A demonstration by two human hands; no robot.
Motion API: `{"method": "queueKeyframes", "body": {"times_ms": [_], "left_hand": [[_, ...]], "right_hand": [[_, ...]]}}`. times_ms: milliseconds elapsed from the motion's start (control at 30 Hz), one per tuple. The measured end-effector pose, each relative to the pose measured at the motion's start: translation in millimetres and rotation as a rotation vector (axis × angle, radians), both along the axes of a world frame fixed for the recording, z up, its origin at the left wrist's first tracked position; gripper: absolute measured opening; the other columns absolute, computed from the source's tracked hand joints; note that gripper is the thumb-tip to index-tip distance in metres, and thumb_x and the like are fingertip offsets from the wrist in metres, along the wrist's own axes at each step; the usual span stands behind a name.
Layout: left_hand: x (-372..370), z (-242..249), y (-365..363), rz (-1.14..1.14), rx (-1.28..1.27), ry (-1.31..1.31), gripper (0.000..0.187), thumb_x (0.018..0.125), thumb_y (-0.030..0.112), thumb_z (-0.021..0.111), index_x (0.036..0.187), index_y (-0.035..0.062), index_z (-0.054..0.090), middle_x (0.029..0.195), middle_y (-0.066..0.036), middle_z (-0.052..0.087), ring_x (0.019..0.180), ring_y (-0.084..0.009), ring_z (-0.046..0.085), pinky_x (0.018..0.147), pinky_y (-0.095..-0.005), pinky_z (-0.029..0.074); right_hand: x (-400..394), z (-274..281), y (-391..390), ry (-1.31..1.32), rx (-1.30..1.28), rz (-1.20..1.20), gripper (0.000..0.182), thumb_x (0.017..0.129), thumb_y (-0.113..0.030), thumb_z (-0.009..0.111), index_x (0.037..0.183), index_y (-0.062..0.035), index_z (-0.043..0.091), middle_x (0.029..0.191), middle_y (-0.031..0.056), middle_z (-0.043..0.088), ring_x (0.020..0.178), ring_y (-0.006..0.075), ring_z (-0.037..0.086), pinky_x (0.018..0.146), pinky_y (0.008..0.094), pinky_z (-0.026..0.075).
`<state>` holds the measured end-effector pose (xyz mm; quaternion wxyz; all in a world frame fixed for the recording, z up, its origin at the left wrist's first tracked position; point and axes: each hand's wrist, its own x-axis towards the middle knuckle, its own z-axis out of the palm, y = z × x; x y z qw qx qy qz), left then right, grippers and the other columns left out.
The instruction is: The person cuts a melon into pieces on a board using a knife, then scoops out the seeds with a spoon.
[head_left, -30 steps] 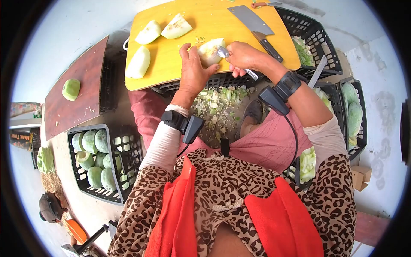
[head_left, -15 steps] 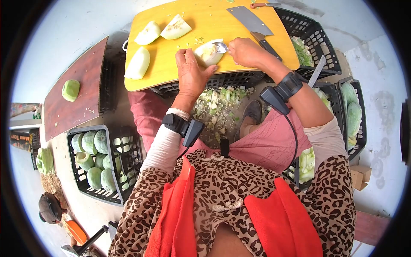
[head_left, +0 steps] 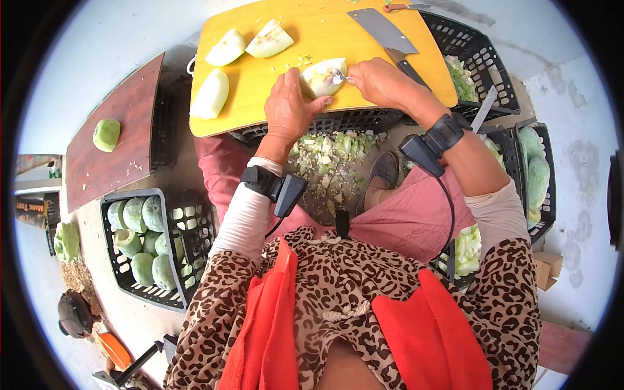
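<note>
A peeled piece of winter melon lies hollow side up near the front edge of the yellow board. My left hand grips its near left side, thumb along the front. In my right hand is a metal spoon, its bowl inside the melon's seedy hollow. Farther left on the board rest three more peeled pieces: an upright-looking long one, a rounded one and one with seeds showing. A cleaver lies at the back right, its dark handle toward my right forearm.
A small knife lies at the far right corner. Black crates hold whole melons at left and right. Peelings fill another crate; scraps litter the floor. A green melon piece sits on a brown board.
The spoon has turned and gone deeper into the melon's hollow, with my right hand shifting slightly. The melon piece has tilted a little under my left hand.
</note>
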<state>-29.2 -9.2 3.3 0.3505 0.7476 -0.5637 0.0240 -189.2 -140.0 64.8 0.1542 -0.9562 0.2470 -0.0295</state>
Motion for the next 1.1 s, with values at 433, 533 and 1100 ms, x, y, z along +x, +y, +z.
{"method": "queueKeyframes", "body": {"times_ms": [433, 533, 1100], "left_hand": [[4.0, -0.1, -3.8, -0.03, 0.156, -0.075, 0.065, 0.069, 0.043, 0.078, 0.109, 0.003, 0.046, 0.1, -0.017, 0.057, 0.092, -0.0359, 0.058, 0.075, -0.0437, 0.048], [4.9, -0.6, -4.7, -0.042, 0.175, -0.076, 0.066, 0.069, 0.043, 0.078, 0.109, 0.0031, 0.044, 0.1, -0.017, 0.057, 0.092, -0.0362, 0.058, 0.075, -0.0438, 0.048], [7.5, -3.6, -5.3, -0.052, 0.149, -0.153, 0.068, 0.069, 0.048, 0.076, 0.104, 0.0004, 0.043, 0.096, -0.017, 0.056, 0.087, -0.0356, 0.059, 0.07, -0.0438, 0.051]], "right_hand": [[1.6, -10.3, 8.7, -0.041, 0.144, 0.03, 0.024, 0.091, -0.018, 0.052, 0.08, 0.0018, 0.058, 0.079, 0.0256, 0.059, 0.077, 0.0462, 0.056, 0.065, 0.0491, 0.045], [2.6, -15.0, 12.0, -0.064, 0.126, 0.014, 0.025, 0.092, -0.019, 0.053, 0.08, 0.0025, 0.059, 0.072, 0.0245, 0.059, 0.066, 0.0412, 0.058, 0.062, 0.0465, 0.046], [11.4, -13.0, 37.5, -0.04, 0.649, -0.334, 0.023, 0.094, -0.02, 0.052, 0.091, 0.0001, 0.063, 0.064, 0.0076, 0.057, 0.051, 0.0135, 0.051, 0.048, 0.0314, 0.042]]}}
